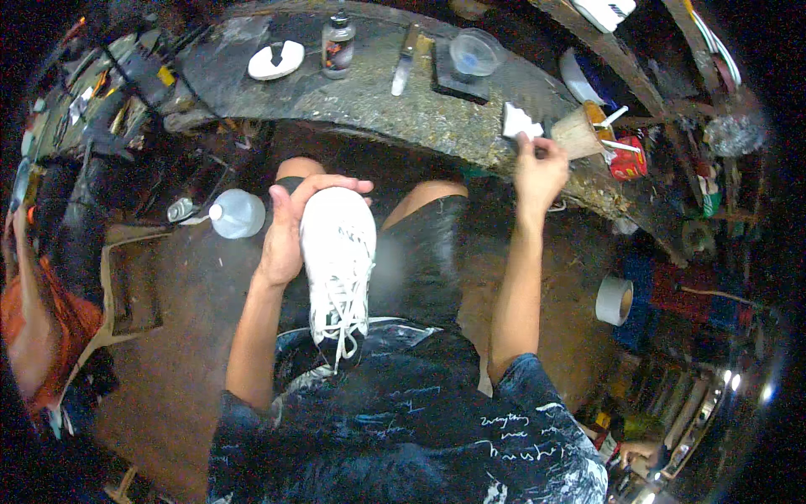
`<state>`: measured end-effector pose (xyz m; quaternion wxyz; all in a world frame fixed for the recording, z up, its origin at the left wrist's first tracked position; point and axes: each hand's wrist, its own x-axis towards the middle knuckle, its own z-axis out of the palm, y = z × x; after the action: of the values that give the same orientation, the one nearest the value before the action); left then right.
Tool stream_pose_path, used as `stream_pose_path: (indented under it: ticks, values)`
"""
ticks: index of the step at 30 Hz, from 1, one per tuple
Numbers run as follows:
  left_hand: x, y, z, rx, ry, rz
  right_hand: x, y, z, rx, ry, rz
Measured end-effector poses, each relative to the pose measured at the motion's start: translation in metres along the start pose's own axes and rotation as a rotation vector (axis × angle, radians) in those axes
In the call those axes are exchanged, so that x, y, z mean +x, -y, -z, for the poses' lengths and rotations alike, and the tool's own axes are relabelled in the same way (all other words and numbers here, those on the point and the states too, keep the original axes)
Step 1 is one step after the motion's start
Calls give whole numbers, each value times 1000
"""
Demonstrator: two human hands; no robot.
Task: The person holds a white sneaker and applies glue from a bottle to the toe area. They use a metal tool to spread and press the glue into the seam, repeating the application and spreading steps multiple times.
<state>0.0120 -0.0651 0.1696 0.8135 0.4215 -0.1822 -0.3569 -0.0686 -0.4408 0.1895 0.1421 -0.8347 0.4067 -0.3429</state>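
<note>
My left hand (291,227) is wrapped round the side and toe of a white lace-up sneaker (336,244), held over my lap with its toe pointing away from me. White laces hang loose at its near end. At the right of the bench, my right hand (541,172) has its fingers bent into a pinch at a small white piece of cloth or paper (520,120). The fingertips overlap the lower edge of that piece. Just right of these fingers stands a pale tapered container (579,133) with white sticks in it.
The stained workbench (378,113) curves ahead, bearing a white sole-shaped piece (275,60), a bottle (338,49), a knife (405,63) and a clear bowl (476,52) on a dark block. A jug (237,213) stands left, a tape roll (614,301) right. Another person's arm (34,294) shows far left.
</note>
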Motion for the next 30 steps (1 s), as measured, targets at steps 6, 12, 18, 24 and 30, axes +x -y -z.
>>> stream_pose_path:
  ticks: [6,12,18,24,30]
  values:
    - [-2,-6,4,119,-35,-29,16,18,31,1067,-128,21]
    - [0,-15,1,110,-9,8,-35,70,65,1511,607,-296]
    - [-5,-27,-12,295,-28,12,-131,128,55,1051,1009,-246]
    - [-10,-33,-26,416,-101,-75,-143,145,49,1096,1023,-362]
    - [-11,-37,-33,306,-58,-28,-156,146,48,839,878,-209]
